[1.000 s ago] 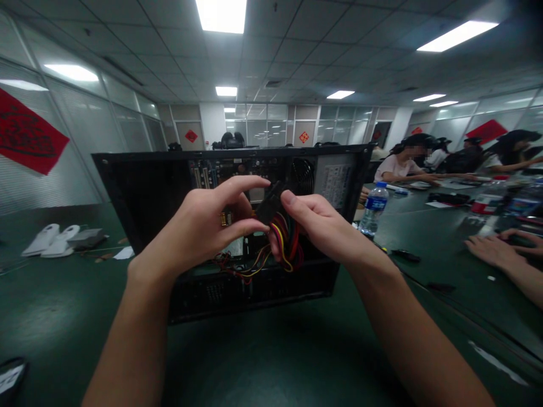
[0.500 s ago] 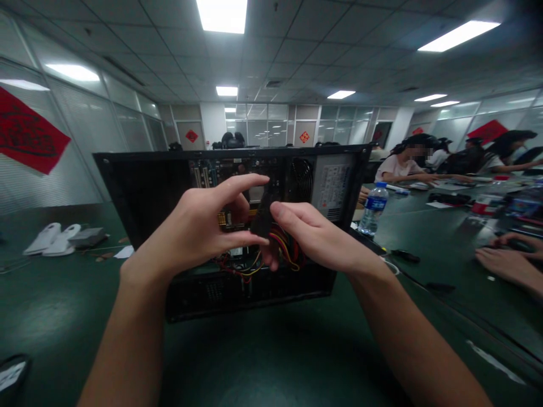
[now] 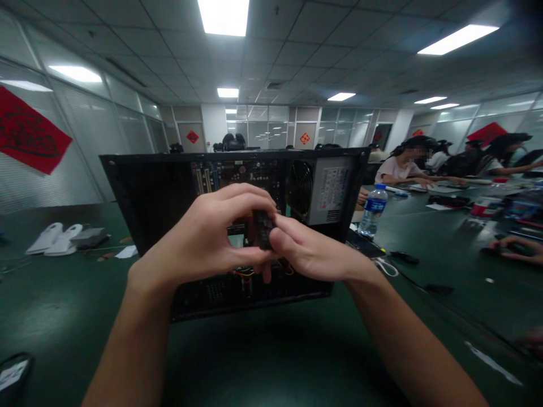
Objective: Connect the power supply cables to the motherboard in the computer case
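Note:
A black cable connector (image 3: 263,229) is held up before an open computer case (image 3: 148,192). My left hand (image 3: 212,232) is closed around it, fingers over its top and thumb along its lower end. My right hand (image 3: 309,246) also grips it, thumb against its right side and fingers mostly hidden behind. Red and yellow wires (image 3: 244,274) show below the hands inside the case. Behind them are the motherboard (image 3: 229,172) and, at the upper right, a power supply (image 3: 333,192) with a label beside a round fan (image 3: 300,186).
A water bottle (image 3: 374,210) and cables (image 3: 388,267) lie right of the case. White slippers (image 3: 55,240) and a grey box (image 3: 90,238) are at the left on the green table (image 3: 263,362). Another person's hand (image 3: 520,249) rests at the right; people sit farther back.
My left fingers and thumb have come from wide apart to closed on the connector. My right hand has lowered slightly, and the wires beneath it show less.

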`<state>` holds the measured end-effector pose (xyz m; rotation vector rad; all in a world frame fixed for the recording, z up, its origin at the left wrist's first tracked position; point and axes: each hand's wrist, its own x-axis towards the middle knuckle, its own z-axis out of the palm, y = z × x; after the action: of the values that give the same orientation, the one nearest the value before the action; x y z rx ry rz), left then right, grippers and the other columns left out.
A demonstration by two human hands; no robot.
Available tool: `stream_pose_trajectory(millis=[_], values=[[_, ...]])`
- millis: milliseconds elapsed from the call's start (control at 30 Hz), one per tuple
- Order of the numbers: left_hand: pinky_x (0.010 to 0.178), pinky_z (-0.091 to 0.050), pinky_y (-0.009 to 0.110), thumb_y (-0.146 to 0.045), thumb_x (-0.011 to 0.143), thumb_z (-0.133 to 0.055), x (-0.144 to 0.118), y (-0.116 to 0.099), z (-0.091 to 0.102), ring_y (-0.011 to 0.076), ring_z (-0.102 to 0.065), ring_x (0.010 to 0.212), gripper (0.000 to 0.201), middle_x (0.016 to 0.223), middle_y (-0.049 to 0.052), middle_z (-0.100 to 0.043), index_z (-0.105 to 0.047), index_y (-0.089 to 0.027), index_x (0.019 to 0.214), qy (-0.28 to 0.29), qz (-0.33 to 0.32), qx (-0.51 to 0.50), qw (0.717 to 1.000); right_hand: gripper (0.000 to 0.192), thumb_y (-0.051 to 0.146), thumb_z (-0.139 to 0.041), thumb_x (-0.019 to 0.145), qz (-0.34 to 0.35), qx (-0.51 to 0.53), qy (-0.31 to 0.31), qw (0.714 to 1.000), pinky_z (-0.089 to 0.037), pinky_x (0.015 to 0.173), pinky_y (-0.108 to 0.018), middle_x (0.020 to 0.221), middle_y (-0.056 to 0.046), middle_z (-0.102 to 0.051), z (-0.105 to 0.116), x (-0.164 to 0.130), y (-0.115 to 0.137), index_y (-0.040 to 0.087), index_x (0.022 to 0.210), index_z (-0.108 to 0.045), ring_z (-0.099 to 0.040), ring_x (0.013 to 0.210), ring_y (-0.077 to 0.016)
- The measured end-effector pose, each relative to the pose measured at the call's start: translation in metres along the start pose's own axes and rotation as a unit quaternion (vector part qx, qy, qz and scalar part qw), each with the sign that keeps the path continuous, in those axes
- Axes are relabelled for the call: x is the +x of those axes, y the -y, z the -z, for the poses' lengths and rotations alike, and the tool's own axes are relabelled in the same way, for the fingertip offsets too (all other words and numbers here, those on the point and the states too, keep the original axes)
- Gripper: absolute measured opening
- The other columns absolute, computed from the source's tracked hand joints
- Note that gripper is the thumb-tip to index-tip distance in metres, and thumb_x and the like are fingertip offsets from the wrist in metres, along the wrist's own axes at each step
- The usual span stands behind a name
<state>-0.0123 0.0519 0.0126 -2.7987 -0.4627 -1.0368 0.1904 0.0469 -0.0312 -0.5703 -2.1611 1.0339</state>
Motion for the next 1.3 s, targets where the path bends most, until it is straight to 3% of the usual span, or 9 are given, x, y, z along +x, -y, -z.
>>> stream_pose_trajectory(millis=[100,200,300,433,633,767,967,1133,1300], values=[[0.086,-0.057,0.025,-0.023,0.086,-0.071,0.002,-0.005,-0.006,0.0167,-0.072,0.095,0.02,0.104,0.005,-0.077,-0.072,-0.019,0.106,-0.011,-0.019,-0.044,0.999,0.084,0.086,-0.016,0.088,-0.027,0.028,0.093,0.995,-0.054,0.075,-0.028,0.08,-0.007,-0.065,0.001,-0.003,0.001,0.016,0.084,-0.062,-0.065,0.074,-0.0155],[0.084,-0.057,0.024,-0.027,0.09,-0.068,0.004,-0.008,-0.011,0.0162,-0.073,0.092,0.026,0.103,0.004,-0.078,-0.071,-0.019,0.114,0.002,-0.002,-0.08,0.997,0.078,0.09,-0.029,0.084,-0.06,0.086,0.156,0.982,-0.049,0.054,-0.023,0.072,-0.001,-0.056,0.002,-0.006,0.005,0.018,0.089,-0.059,-0.056,0.058,-0.0121],[0.087,-0.057,0.026,-0.03,0.095,-0.06,0.006,-0.007,-0.012,0.0178,-0.073,0.096,0.022,0.105,0.005,-0.077,-0.073,-0.019,0.11,0.01,0.026,-0.082,0.996,0.072,0.086,-0.042,0.084,-0.039,0.073,0.076,0.994,-0.045,0.051,-0.02,0.074,-0.001,-0.056,0.002,-0.007,0.006,0.017,0.092,-0.059,-0.053,0.06,-0.0105],[0.093,-0.055,0.027,-0.035,0.099,-0.056,0.004,0.001,-0.011,0.0192,-0.07,0.107,0.034,0.12,0.007,-0.074,-0.066,-0.02,0.127,0.032,0.054,-0.072,0.995,0.07,0.082,-0.041,0.088,0.002,0.022,-0.054,0.998,-0.049,0.058,-0.022,0.076,-0.002,-0.058,0.001,-0.004,0.005,0.015,0.091,-0.061,-0.055,0.064,-0.0115],[0.098,-0.052,0.029,-0.046,0.096,-0.06,0.001,0.009,-0.009,0.0227,-0.064,0.12,0.051,0.136,0.009,-0.065,-0.055,-0.022,0.141,0.057,0.08,-0.084,0.992,0.058,0.072,-0.056,0.089,0.021,0.016,-0.107,0.994,-0.043,0.05,-0.02,0.069,0.003,-0.054,0.003,-0.004,0.004,0.016,0.101,-0.061,-0.049,0.053,-0.0081],[0.093,-0.053,0.029,-0.044,0.086,-0.073,0.003,0.006,-0.012,0.0217,-0.067,0.111,0.064,0.127,0.006,-0.069,-0.051,-0.026,0.143,0.109,0.09,-0.101,0.985,0.057,0.07,-0.052,0.092,0.038,0.002,-0.161,0.986,-0.038,0.048,-0.02,0.062,0.003,-0.05,0.003,-0.002,0.006,0.014,0.095,-0.063,-0.045,0.051,-0.0078],[0.078,-0.054,0.026,-0.037,0.086,-0.072,0.007,0.003,-0.019,0.0194,-0.07,0.094,0.037,0.111,0.005,-0.073,-0.065,-0.02,0.119,0.119,0.11,-0.111,0.981,0.05,0.062,-0.059,0.093,0.09,-0.115,-0.161,0.976,-0.045,0.068,-0.023,0.082,-0.004,-0.066,-0.005,0.001,0.012,0.014,0.082,-0.066,-0.059,0.075,-0.0129],[0.085,-0.054,0.027,-0.035,0.084,-0.072,0.006,0.005,-0.018,0.0211,-0.07,0.104,0.053,0.123,0.007,-0.071,-0.059,-0.019,0.134,0.118,0.096,-0.074,0.986,0.043,0.055,-0.063,0.093,0.072,-0.212,-0.155,0.962,-0.041,0.064,-0.023,0.074,-0.002,-0.065,-0.006,0.0,0.013,0.014,0.082,-0.069,-0.057,0.067,-0.0111],[0.08,-0.055,0.024,-0.03,0.083,-0.072,0.005,0.006,-0.018,0.0193,-0.072,0.1,0.062,0.12,0.006,-0.073,-0.053,-0.019,0.14,0.098,0.084,-0.062,0.99,0.043,0.055,-0.062,0.094,0.05,-0.21,-0.155,0.964,-0.041,0.062,-0.023,0.074,-0.002,-0.065,-0.002,-0.002,0.013,0.014,0.083,-0.068,-0.057,0.067,-0.0121]])
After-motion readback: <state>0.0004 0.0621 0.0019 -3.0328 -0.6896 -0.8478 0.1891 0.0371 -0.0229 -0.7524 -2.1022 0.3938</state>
